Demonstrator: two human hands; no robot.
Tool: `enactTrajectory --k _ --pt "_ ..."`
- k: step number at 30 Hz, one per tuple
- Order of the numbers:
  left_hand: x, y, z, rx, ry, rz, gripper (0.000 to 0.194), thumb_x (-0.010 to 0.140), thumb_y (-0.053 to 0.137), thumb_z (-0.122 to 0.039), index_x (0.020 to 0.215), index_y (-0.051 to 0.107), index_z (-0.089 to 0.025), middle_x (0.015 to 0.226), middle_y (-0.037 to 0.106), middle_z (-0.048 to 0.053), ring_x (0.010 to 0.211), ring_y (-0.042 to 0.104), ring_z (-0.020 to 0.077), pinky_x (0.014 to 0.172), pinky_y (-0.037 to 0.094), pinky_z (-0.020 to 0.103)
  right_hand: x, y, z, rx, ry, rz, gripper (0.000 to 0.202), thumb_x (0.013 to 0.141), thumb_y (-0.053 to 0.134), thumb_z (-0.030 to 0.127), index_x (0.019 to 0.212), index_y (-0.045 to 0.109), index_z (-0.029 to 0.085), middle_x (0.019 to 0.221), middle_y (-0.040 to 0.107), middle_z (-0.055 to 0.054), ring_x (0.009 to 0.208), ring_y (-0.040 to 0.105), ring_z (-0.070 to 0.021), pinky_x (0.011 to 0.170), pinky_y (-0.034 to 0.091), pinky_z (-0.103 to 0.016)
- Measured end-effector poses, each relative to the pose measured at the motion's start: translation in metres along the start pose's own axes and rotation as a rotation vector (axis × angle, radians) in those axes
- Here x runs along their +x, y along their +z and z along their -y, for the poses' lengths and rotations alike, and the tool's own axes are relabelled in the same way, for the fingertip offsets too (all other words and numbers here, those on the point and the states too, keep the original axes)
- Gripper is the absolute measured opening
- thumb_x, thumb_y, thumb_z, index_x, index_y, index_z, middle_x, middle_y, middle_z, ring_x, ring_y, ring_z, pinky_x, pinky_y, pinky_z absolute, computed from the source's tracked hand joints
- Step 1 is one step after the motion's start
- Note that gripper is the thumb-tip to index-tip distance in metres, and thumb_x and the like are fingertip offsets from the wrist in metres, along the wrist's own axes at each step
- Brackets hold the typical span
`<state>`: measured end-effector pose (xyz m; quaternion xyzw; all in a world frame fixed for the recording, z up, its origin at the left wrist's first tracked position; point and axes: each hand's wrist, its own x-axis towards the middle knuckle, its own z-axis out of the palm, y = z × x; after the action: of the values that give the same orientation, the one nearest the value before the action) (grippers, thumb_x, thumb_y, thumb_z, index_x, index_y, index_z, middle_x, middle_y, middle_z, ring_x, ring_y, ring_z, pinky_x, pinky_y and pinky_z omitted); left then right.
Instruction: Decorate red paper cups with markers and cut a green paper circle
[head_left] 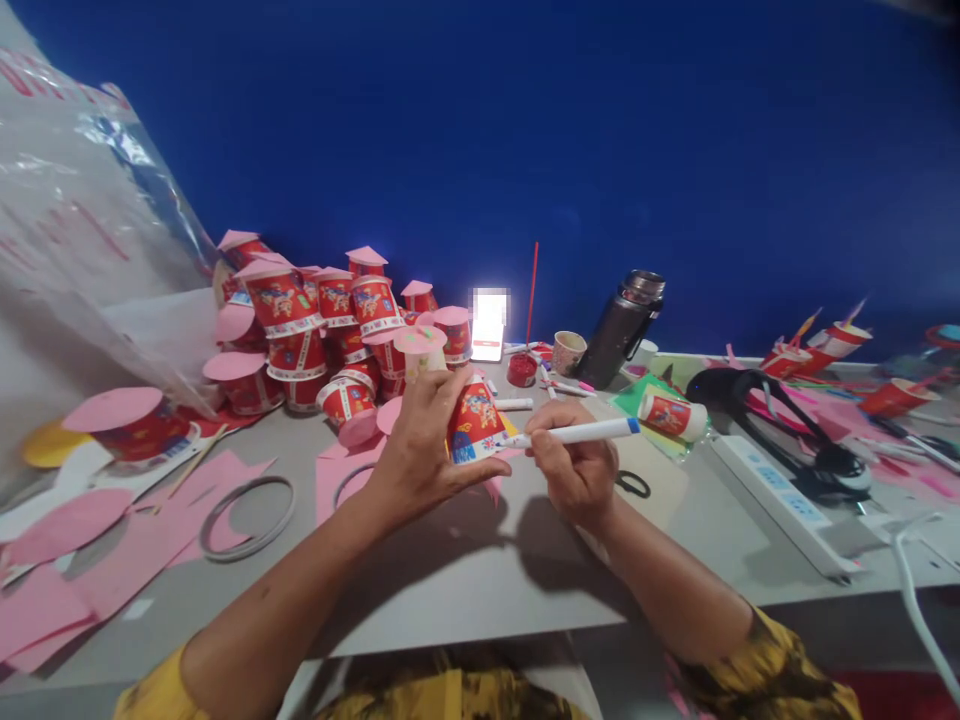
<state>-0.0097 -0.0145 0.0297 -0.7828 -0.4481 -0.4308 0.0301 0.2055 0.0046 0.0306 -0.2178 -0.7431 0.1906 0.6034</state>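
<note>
My left hand (420, 440) is wrapped round a red paper cup (478, 410) printed with a colourful pattern, tilted above the table. Part of the cup is hidden behind my fingers. In my right hand (574, 465) is a white marker (589, 432) with a blue end, gripped between thumb and fingers. Its tip points left and lies at or very near the cup's white-edged rim; whether it touches I cannot tell. Behind my left hand stands a pale cup with a pink paper top (420, 342).
Red cups with pink paper tops (281, 295) are piled at the left, beside pink paper scraps (172, 510) and a tape ring (249, 517). A lit phone (489, 330) and a dark thermos (619, 330) stand behind. A power strip (780, 505) and black headphones (772, 420) lie right.
</note>
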Motion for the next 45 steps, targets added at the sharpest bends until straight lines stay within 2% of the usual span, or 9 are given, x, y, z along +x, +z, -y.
enactTrajectory --k 4,8,15,21,26,39,45 --pt "0.001 -0.001 -0.004 0.048 0.076 0.004 0.109 0.08 0.074 -0.08 0.165 0.036 -0.023 0.138 0.057 0.018 0.128 0.057 0.0381 0.114 0.049 0.056 -0.007 0.003 -0.007 0.025 -0.062 -0.035 0.009 0.1 0.06 0.019 0.096 0.065 0.025 0.08 0.067 -0.002 0.071 0.065 -0.0196 0.068 0.053 -0.036" --pt "0.001 -0.001 -0.005 0.076 0.101 0.021 0.114 0.078 0.073 -0.083 0.168 0.031 -0.025 0.138 0.058 0.018 0.125 0.058 0.0386 0.112 0.048 0.056 -0.009 0.002 -0.007 0.021 -0.126 -0.023 0.012 0.098 0.06 0.015 0.098 0.065 0.026 0.078 0.067 -0.001 0.069 0.063 -0.0198 0.068 0.052 -0.037" --pt "0.001 -0.001 -0.004 0.103 0.114 0.021 0.11 0.085 0.075 -0.074 0.17 0.026 -0.025 0.139 0.058 0.018 0.125 0.058 0.0387 0.11 0.048 0.055 -0.005 -0.001 -0.003 -0.028 -0.121 0.035 0.011 0.097 0.06 0.016 0.093 0.063 0.025 0.075 0.066 0.0 0.065 0.062 -0.0184 0.064 0.051 -0.035" --pt "0.0 0.002 -0.004 0.108 0.149 0.035 0.108 0.087 0.073 -0.074 0.169 0.027 -0.022 0.142 0.057 0.021 0.126 0.057 0.0394 0.109 0.048 0.056 -0.002 0.0 -0.002 -0.085 -0.169 0.042 0.011 0.096 0.059 0.017 0.089 0.062 0.024 0.072 0.067 0.001 0.065 0.063 -0.018 0.066 0.054 -0.035" --pt "-0.002 0.002 -0.003 0.11 0.147 0.043 0.106 0.088 0.076 -0.069 0.17 0.027 -0.022 0.144 0.057 0.021 0.127 0.057 0.0402 0.109 0.048 0.056 0.003 0.001 0.001 -0.101 -0.184 0.07 0.012 0.097 0.058 0.016 0.088 0.061 0.024 0.071 0.067 0.001 0.062 0.062 -0.0165 0.059 0.051 -0.031" --pt "-0.002 0.006 -0.003 0.117 0.164 0.026 0.103 0.09 0.073 -0.07 0.167 0.031 -0.018 0.142 0.057 0.023 0.126 0.057 0.0405 0.108 0.048 0.056 0.004 0.002 0.002 -0.127 -0.188 0.058 0.012 0.095 0.056 0.014 0.089 0.06 0.024 0.071 0.066 0.002 0.061 0.062 -0.0161 0.059 0.051 -0.031" --pt "-0.003 0.005 -0.001 0.092 0.146 0.034 0.108 0.087 0.073 -0.074 0.17 0.027 -0.023 0.143 0.057 0.021 0.127 0.057 0.0404 0.109 0.048 0.057 0.002 0.001 0.002 -0.087 -0.156 0.053 0.013 0.095 0.058 0.013 0.089 0.06 0.024 0.072 0.065 0.002 0.062 0.061 -0.0152 0.061 0.049 -0.029"
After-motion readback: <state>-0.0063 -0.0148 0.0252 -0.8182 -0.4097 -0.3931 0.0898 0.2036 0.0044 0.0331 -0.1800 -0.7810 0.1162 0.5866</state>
